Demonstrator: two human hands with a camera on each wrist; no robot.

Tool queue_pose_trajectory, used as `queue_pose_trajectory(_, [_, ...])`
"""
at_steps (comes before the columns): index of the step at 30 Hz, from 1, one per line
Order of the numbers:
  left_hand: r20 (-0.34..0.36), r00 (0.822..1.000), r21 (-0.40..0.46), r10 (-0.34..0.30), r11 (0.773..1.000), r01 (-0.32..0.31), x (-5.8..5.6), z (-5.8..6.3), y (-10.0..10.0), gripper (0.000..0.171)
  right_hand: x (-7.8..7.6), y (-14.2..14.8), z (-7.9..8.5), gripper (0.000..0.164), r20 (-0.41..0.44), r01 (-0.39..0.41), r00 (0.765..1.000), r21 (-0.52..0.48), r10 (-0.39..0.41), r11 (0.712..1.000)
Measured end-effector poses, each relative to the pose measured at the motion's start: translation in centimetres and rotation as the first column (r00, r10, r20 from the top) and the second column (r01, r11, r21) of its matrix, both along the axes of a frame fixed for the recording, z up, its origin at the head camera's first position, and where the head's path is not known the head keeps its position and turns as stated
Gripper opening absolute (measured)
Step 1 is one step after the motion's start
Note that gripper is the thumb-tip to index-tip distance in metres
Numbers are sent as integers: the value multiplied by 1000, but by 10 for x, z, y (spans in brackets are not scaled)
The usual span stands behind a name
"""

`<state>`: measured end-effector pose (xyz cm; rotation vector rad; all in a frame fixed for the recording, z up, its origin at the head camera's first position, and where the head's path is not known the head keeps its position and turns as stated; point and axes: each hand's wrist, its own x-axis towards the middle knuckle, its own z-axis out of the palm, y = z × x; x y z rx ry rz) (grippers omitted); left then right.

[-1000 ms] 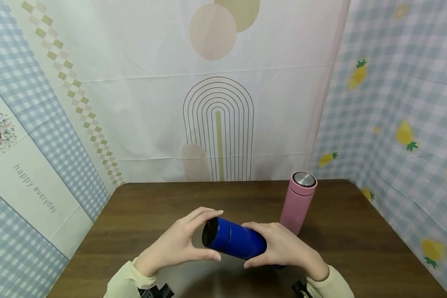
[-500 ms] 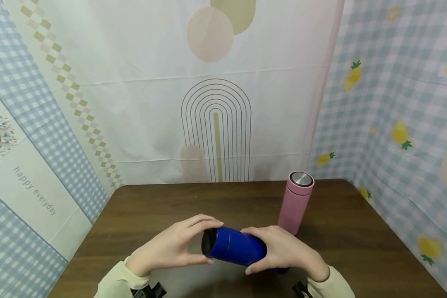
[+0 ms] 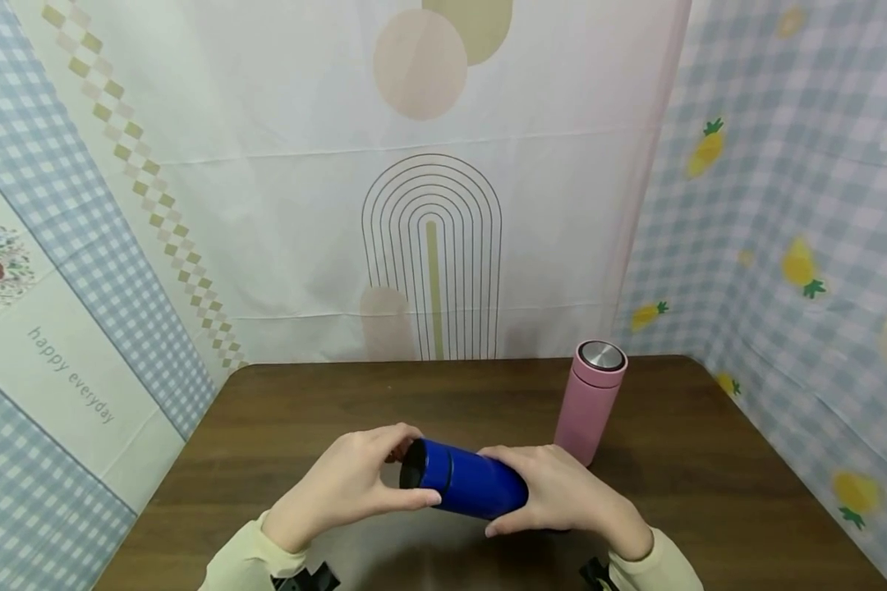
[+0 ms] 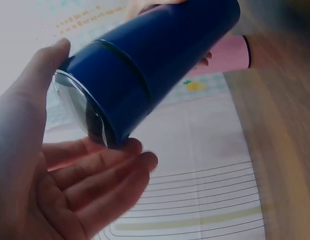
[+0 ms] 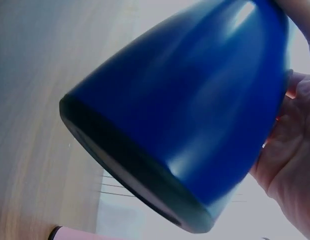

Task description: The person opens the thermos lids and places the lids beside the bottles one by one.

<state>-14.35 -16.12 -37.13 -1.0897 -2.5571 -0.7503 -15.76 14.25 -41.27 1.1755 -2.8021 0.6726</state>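
Observation:
A blue thermos is held tilted above the table, its dark-ended lid facing left. My right hand grips the body near its base, thumb below and fingers over the top. At the lid end, my left hand has its thumb against the near side and its fingers behind. The left wrist view shows the thumb and fingertips at opposite edges of the lid, with a shiny end face between them. In the right wrist view, the thermos's dark base is in plain sight.
A pink thermos with a silver-topped lid stands upright on the brown wooden table, behind my right hand. Printed cloth hangs at the back and both sides of the table.
The left fingers have moved from the lid's top edge to behind it, and the thumb has come onto its near side. The right hand keeps its grip, and the thermos stays nearly in place.

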Motion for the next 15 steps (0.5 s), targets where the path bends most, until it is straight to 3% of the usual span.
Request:
queue_pose_trajectory(4, [-11, 999, -3, 31, 1000, -31, 2, -1, 1, 57, 0, 1, 0, 79, -1, 11, 1000, 0, -11, 1000])
queue_pose_trajectory(10, [27, 999, -18, 39, 999, -38, 4, -1, 1, 69, 0, 2, 1, 81, -10, 28, 1000, -1, -28, 1000])
queue_pose_trajectory(12, [30, 1000, -16, -7, 1000, 7, 4, 0, 1, 72, 1, 3, 1, 82, -15, 26, 1000, -4, -26, 1000])
queue_pose_trajectory(15, [37, 990, -16, -137, 990, 138, 3, 0, 0, 80, 2, 5, -1, 82, -7, 22, 1000, -10, -22, 1000])
